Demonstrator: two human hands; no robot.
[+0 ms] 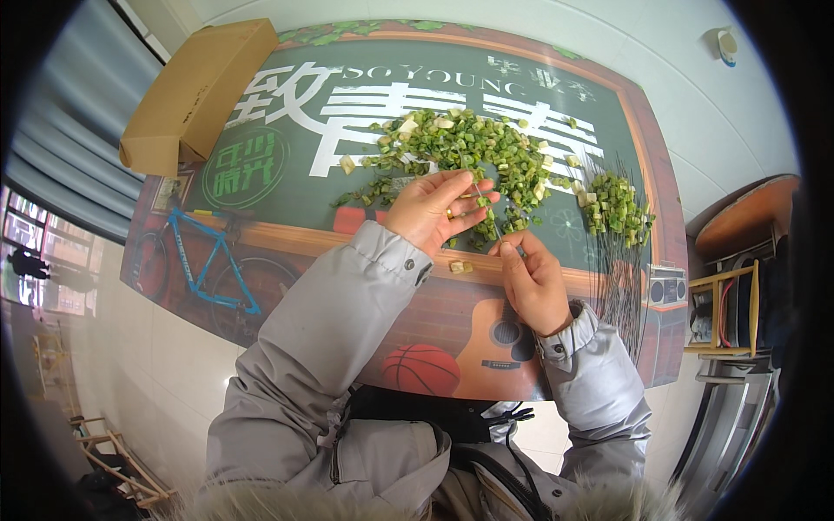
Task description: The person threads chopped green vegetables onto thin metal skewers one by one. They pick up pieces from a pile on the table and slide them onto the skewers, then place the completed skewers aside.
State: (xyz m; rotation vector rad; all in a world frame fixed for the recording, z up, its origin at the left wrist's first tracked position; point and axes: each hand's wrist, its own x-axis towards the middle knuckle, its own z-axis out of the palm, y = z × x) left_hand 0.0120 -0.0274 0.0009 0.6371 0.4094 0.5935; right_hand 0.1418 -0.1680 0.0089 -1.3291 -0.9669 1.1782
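On my feed, the left hand has thumb and forefinger close together, other fingers spread; the right hand is curled, fingertips together. I cannot tell what either grips. Chopped green pieces lie heaped toward the surface's far edge; thin dark sticks lie near its right edge.

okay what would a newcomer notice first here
Probably the heap of chopped green pieces near the middle of the printed tabletop, just beyond the left hand and right hand. Next, thin dark sticks at right, green chunks at their far ends, and a cardboard box at upper left.
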